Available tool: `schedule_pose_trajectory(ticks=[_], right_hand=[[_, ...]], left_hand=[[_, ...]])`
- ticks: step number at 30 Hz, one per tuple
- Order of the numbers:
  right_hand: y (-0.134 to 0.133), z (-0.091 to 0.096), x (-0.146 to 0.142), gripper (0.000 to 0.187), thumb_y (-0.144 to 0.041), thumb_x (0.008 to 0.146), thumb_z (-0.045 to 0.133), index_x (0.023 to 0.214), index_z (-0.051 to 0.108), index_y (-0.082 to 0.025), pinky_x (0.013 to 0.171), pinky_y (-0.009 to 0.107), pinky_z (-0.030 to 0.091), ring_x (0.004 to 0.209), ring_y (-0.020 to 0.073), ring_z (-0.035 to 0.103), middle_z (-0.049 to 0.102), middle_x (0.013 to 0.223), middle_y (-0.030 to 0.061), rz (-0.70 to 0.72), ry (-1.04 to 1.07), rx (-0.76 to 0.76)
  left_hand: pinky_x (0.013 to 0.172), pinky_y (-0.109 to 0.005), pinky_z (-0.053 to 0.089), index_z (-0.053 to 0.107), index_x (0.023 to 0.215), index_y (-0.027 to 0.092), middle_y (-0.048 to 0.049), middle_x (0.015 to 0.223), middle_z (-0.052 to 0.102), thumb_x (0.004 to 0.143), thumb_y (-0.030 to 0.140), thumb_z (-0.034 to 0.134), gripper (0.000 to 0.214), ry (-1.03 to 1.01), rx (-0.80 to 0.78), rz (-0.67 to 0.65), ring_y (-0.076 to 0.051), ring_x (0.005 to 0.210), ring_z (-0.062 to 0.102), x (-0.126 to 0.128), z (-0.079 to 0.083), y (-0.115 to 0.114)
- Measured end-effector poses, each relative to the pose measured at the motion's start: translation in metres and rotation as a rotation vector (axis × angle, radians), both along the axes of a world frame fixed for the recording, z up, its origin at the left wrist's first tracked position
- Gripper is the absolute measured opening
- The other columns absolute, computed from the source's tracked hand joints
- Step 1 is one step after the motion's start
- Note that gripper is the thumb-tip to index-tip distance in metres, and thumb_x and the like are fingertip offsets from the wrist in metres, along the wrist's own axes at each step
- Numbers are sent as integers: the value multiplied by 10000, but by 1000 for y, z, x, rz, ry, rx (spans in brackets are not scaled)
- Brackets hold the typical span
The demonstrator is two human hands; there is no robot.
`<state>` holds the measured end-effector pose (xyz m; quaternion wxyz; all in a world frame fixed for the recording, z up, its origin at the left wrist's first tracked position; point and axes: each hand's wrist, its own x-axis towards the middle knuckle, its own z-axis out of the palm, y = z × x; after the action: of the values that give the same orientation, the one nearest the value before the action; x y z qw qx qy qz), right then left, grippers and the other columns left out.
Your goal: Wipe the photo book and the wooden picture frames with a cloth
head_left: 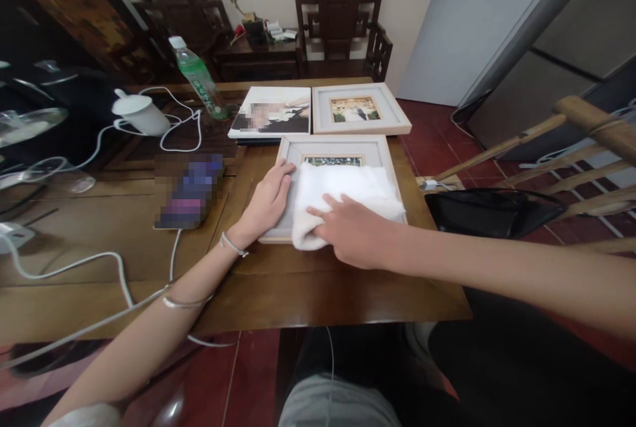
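Note:
A white cloth covers much of a pale wooden picture frame lying flat on the table. My right hand presses on the cloth, its fingers bent into the folded left part. On the frame's left border rests my left hand, fingers stretched out along it and nothing held in them. Above the cloth only the top strip of the framed photo shows; the rest is hidden.
Behind lie a second framed picture and a photo panel. To the left are a green-labelled bottle, a white lidded cup, a phone and white cables. A wooden chair stands right.

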<state>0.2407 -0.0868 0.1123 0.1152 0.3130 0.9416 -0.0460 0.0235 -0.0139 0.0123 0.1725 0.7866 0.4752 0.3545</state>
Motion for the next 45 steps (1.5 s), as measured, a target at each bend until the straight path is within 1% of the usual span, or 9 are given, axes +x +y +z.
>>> schedule_pose_trajectory(ticks=[11,16,22,28,31,33,37,41,45], right_hand=[[22,-18,-33,361,-59,943,537,1176,781,-188,1016,563,503,1447,435,482,624,1519,121,24,87,79],[59,-24,-31,474,-29,916,540,1318,737,-184,1110,585,470,1543,419,371,483,1653,107,-56,8,135],[103,-30,-25,522,-34,948,474,1412,681,-156,1221,604,359,1583,409,295,377,1715,98,-137,55,234],[76,-23,-27,496,-6,905,491,1326,724,-129,1184,621,371,1567,440,307,399,1701,136,-74,46,155],[50,-4,-24,420,22,862,497,1148,774,-111,1021,492,486,1419,387,508,640,1465,192,5,-2,1],[44,15,-19,370,28,851,479,1014,777,-121,804,376,502,1102,288,674,754,1161,167,23,-29,-165],[63,53,-7,249,-13,851,514,864,734,-129,617,317,382,692,162,574,691,807,60,-94,-32,-342],[97,69,-5,248,-32,875,493,904,731,-97,685,334,396,780,198,603,691,858,90,-301,112,-100],[117,49,-19,464,15,894,379,1200,719,-65,856,381,461,1063,284,656,706,1212,185,-334,261,233]], left_hand=[[1244,-484,394,520,1492,170,-172,1526,596,1080,711,253,731,-255,-37,2,-314,1444,541,4,-1,0],[1307,-529,272,424,1592,151,-200,1682,409,1061,744,270,811,-161,-53,-8,-337,1569,379,1,-1,0],[1320,-511,264,442,1594,195,-170,1694,405,1083,703,261,744,-83,-10,-3,-304,1581,371,1,-1,-3],[1321,-503,258,390,1619,160,-193,1707,369,1095,679,257,750,-96,17,-8,-301,1590,351,2,-5,-2],[1317,-500,274,400,1610,144,-203,1693,391,1094,678,233,762,-106,7,6,-306,1581,368,3,-6,-2],[1309,-509,296,422,1595,134,-206,1671,426,1097,660,245,746,-95,-7,9,-316,1564,400,3,-4,-2],[1288,-537,340,566,1475,164,-164,1599,541,1096,566,366,587,-39,11,-43,-328,1514,474,6,2,-3],[1263,-538,393,666,1350,190,-115,1511,638,1083,410,410,431,-5,46,-47,-309,1467,537,7,5,-3],[1247,-542,417,748,1204,153,-144,1439,690,1032,346,478,374,14,77,-56,-326,1451,558,7,3,-2]])
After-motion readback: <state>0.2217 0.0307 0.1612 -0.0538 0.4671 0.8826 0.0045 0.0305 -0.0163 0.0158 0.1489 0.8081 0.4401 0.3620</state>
